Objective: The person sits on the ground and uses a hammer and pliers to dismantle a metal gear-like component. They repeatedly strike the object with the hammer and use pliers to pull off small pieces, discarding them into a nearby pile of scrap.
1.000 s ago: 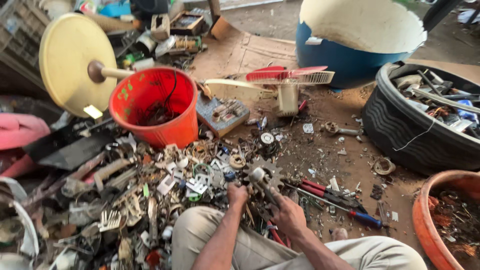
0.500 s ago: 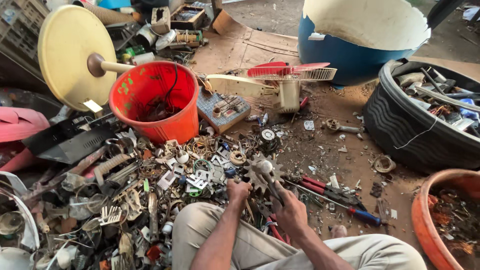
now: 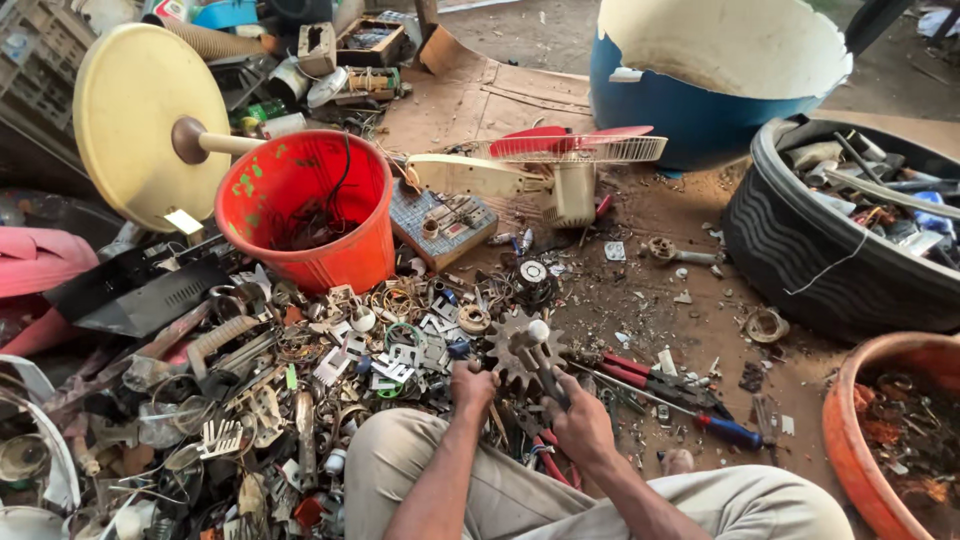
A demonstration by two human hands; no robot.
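Note:
I sit on the ground with my knees in beige trousers (image 3: 520, 490) at the bottom of the view. My left hand (image 3: 472, 388) and my right hand (image 3: 580, 425) both grip a dark metal part: a toothed gear wheel (image 3: 518, 352) on a short shaft with a round pale end (image 3: 538, 330). The right hand closes around the shaft below the gear. The left hand holds the part's lower left side. The gear is raised a little above a heap of small metal scrap (image 3: 380, 340).
An orange bucket (image 3: 310, 210) holding wires stands left of centre. A circuit board (image 3: 440, 222) and a dismantled fan (image 3: 560, 165) lie behind the heap. Pliers and a screwdriver (image 3: 690, 400) lie right of my hands. A tyre tub (image 3: 830, 240), a blue barrel (image 3: 700, 90) and an orange basin (image 3: 880, 440) stand at right.
Both hands have lifted the gear part slightly and turned it, so the toothed wheel now faces up more. The view has tilted down a little.

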